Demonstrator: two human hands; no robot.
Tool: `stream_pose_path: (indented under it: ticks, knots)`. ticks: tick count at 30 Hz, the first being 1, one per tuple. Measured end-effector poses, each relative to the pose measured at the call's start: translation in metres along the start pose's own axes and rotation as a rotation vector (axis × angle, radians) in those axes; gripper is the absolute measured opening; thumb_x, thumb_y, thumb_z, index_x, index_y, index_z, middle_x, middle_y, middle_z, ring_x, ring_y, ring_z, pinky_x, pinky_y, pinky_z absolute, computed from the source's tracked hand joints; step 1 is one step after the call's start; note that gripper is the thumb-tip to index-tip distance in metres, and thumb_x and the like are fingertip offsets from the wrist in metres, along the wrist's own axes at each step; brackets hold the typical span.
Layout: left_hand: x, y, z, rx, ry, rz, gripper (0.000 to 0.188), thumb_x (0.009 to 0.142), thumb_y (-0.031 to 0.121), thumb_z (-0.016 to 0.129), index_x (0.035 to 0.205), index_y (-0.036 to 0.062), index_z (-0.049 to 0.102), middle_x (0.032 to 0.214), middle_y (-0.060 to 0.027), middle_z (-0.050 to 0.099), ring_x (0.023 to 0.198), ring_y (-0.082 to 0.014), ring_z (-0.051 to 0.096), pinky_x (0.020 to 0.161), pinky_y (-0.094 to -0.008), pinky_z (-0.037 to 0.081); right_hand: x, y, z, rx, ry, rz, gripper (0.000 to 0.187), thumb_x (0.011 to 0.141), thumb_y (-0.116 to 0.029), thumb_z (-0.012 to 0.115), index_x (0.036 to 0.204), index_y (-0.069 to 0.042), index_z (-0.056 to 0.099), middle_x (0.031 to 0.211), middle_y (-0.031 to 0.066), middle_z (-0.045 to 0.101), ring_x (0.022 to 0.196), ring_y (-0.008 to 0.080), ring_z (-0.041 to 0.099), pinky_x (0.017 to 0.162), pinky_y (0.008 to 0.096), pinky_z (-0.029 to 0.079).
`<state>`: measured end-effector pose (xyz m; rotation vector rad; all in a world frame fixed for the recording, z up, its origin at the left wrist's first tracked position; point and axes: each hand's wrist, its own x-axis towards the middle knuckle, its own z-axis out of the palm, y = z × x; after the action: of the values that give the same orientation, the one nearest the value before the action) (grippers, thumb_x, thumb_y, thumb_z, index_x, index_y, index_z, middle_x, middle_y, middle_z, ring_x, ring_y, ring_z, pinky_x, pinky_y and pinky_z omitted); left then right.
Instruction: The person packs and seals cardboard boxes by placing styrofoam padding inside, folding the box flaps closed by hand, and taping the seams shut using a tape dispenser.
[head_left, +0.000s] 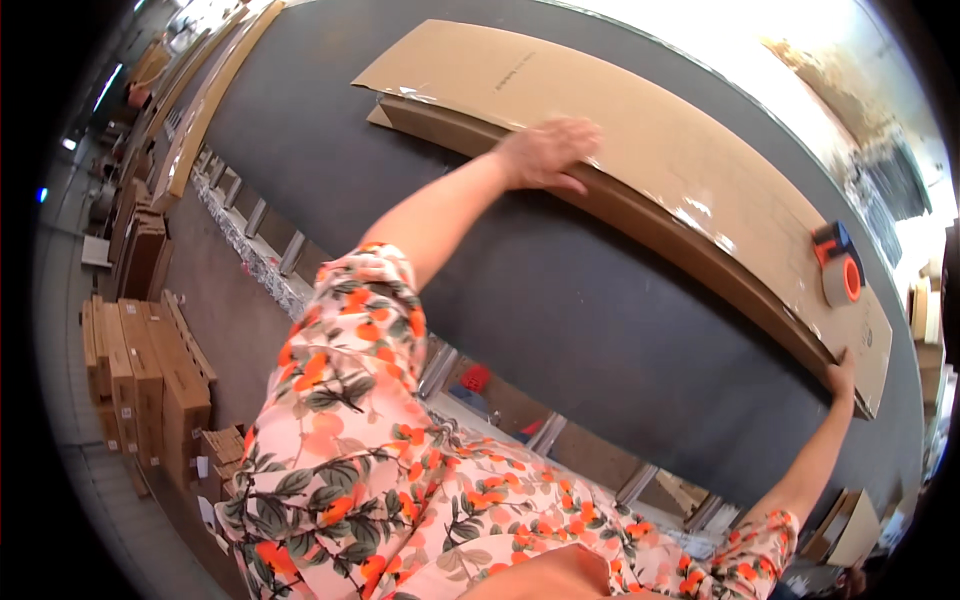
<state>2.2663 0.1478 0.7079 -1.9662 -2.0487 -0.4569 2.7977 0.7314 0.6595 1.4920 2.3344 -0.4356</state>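
A long, flat brown cardboard box (640,130) lies across a dark grey belt surface (560,290). Strips of clear tape shine along its near edge. My left hand (548,152) rests on that edge, left of the middle, its fingers stretched out over the top face. At the right end, my right hand (843,380) grips the near corner; some of its fingers are hidden. A tape dispenser (838,264) with an orange-cored roll sits on the box's top, a little beyond my right hand.
Metal rollers (292,253) show along the belt's near side. Stacked brown boxes (150,380) stand on the floor at the left. Long cardboard pieces (210,100) lie at the far left, and a wrapped dark bundle (893,180) is at the far right.
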Motion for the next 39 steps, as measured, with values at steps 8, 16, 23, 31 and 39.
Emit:
stream_pose_path:
  ticks: [8,16,23,31,39]
  knots:
    - [-0.175,-0.078,-0.127,0.477,-0.009,-0.748,0.070,0.089,0.047,0.058,0.139,0.0035,0.035,0.143,-0.0166,0.040,0.136,-0.0315,0.033,0.113,-0.0394,0.028,0.053,-0.064,-0.111,0.479,0.313,-0.295,0.068,0.091,-0.031,0.044,0.149,-0.001,0.023,0.152,0.0182,0.029,0.139,0.0270,0.030,0.112,0.0339,0.023]
    - [-0.143,-0.115,-0.121,-0.684,0.817,-1.678,0.086,0.072,0.072,0.065,0.110,-0.0043,0.061,0.106,-0.0110,0.060,0.098,-0.0218,0.052,0.093,-0.0409,0.036,0.011,-0.102,-0.164,0.604,-0.100,-0.194,0.051,0.098,-0.039,0.040,0.129,0.000,0.054,0.126,0.0101,0.057,0.114,0.0188,0.052,0.099,0.0302,0.037]
    - [-0.147,-0.074,-0.133,-0.760,1.051,-1.577,0.037,0.085,0.029,0.068,0.106,-0.0018,0.066,0.105,-0.0088,0.065,0.098,-0.0182,0.060,0.083,-0.0330,0.046,-0.109,-0.171,-0.130,0.433,-0.092,-0.249,0.044,0.077,-0.017,0.060,0.119,-0.005,0.056,0.089,0.0063,0.062,0.070,0.0125,0.061,0.053,0.0260,0.050]
    - [-0.208,0.175,-0.151,-0.553,0.953,-1.758,0.041,0.093,0.030,0.059,0.109,-0.0071,0.064,0.108,-0.0093,0.064,0.099,-0.0178,0.056,0.087,-0.0330,0.043,-0.109,-0.202,-0.069,0.499,0.020,-0.238,0.035,0.075,-0.022,0.056,0.104,-0.003,0.062,0.081,0.0074,0.063,0.064,0.0179,0.062,0.049,0.0319,0.052]
    - [-0.155,0.382,-0.278,-1.277,-0.543,-1.833,0.038,0.097,0.035,0.055,0.092,0.0003,0.069,0.087,-0.0092,0.068,0.085,-0.0125,0.061,0.077,-0.0273,0.048,-0.103,-0.284,-0.089,0.387,-0.123,-0.383,0.033,0.077,-0.023,0.053,0.103,-0.004,0.056,0.071,0.0072,0.058,0.047,0.0163,0.057,0.037,0.0292,0.042]
